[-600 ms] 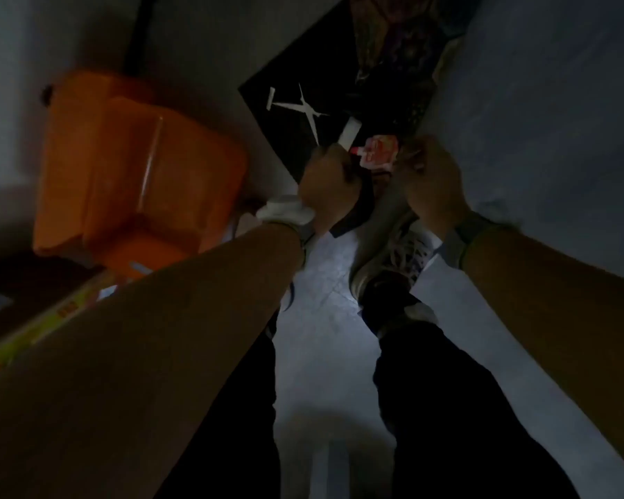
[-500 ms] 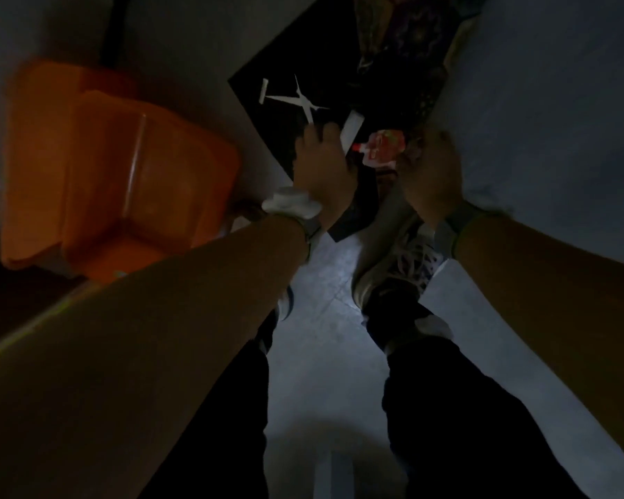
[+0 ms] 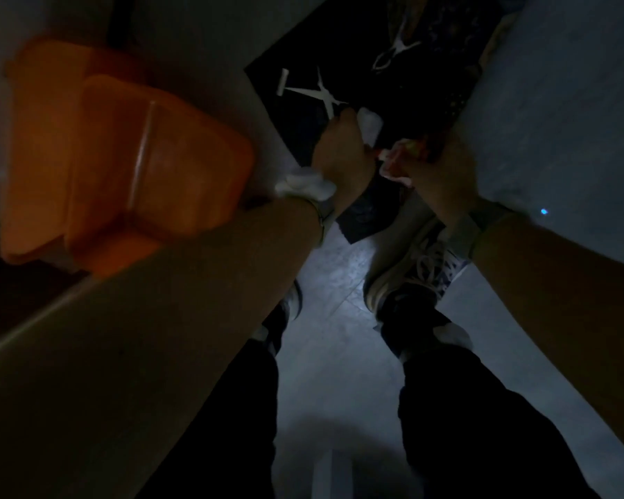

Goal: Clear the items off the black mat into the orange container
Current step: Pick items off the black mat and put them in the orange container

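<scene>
- head view: left hand (image 3: pixel 341 153) clenched on a white flat packet (image 3: pixel 370 126); right hand (image 3: pixel 442 171) pinching a crinkly red-and-white sachet (image 3: pixel 398 158), both over the black mat (image 3: pixel 296 113)
- both look light and limp; grip their edges
- orange plastic container (image 3: pixel 123 160) sits well left

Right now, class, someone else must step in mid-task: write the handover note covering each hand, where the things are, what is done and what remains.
Left hand: closed on a white item over the black mat.
Right hand: closed on a red and white packet at the mat's near edge.
Orange container: on the floor to the left; the dim view shows nothing inside.
Done: two items gripped, neither in the container yet.
Left: carry both over, then collect the white razor, the crossed white piece and the scissors from the mat.
</scene>
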A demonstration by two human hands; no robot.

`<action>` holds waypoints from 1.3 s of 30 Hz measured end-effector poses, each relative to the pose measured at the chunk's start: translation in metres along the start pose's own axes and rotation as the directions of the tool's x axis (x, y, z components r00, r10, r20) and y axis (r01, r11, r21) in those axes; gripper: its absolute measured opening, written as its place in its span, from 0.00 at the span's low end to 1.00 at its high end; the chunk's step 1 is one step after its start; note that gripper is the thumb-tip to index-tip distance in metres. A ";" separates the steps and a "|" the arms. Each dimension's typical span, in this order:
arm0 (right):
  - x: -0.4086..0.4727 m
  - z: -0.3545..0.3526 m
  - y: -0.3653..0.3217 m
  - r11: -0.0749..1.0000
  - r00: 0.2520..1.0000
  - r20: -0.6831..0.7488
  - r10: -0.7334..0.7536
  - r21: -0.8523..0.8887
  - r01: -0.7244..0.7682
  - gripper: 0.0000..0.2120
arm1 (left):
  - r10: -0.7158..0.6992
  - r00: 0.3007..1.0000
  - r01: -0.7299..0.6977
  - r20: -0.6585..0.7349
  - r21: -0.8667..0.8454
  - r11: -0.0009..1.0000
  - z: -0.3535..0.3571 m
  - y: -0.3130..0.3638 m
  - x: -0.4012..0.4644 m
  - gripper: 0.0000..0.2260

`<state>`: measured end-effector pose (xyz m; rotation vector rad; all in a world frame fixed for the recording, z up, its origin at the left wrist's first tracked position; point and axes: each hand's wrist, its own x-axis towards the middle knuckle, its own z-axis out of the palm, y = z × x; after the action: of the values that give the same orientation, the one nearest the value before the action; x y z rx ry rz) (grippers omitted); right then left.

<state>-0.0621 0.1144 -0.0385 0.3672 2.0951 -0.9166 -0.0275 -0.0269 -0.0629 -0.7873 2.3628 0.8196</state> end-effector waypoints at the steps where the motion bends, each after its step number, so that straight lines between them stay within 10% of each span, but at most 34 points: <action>1: -0.017 0.001 -0.019 1.000 1.000 -0.015 -0.021 0.022 0.021 0.17 | 0.001 1.000 0.001 0.012 -0.105 0.994 -0.028 -0.006 -0.016 0.16; 6: -0.067 0.001 -0.062 0.990 0.976 -0.189 -0.113 0.067 0.127 0.23 | -0.030 0.992 -0.017 -0.124 -0.362 0.932 -0.087 -0.025 -0.076 0.27; 13: -0.097 0.108 -0.155 0.981 0.968 0.164 -0.190 0.063 0.182 0.19 | -0.331 0.870 0.129 -0.365 -0.479 0.868 -0.166 -0.112 -0.106 0.18; 18: -0.088 0.192 -0.172 0.939 0.937 0.259 -0.233 -0.191 0.286 0.22 | -0.490 0.847 0.297 -0.207 -0.579 0.759 -0.167 -0.188 -0.100 0.25; 25: -0.067 0.254 -0.159 0.803 0.890 0.361 -0.279 -0.421 0.423 0.17 | -0.454 0.891 0.350 -0.033 -0.588 0.729 -0.143 -0.247 -0.081 0.29; 30: -0.086 0.227 -0.156 0.716 0.853 0.304 -0.423 -0.464 0.521 0.12 | -0.400 0.883 0.240 -0.245 -0.497 0.834 -0.150 -0.220 -0.082 0.21; 39: -0.040 0.097 -0.101 0.700 0.916 0.170 -0.363 -0.599 0.388 0.10 | 0.168 0.965 -0.216 -0.199 -0.254 0.943 -0.120 -0.110 -0.065 0.11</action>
<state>-0.0361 -0.0232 0.0015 -0.4486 2.3334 -0.3755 0.0577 -0.1567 0.0185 -0.7705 2.5455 1.2270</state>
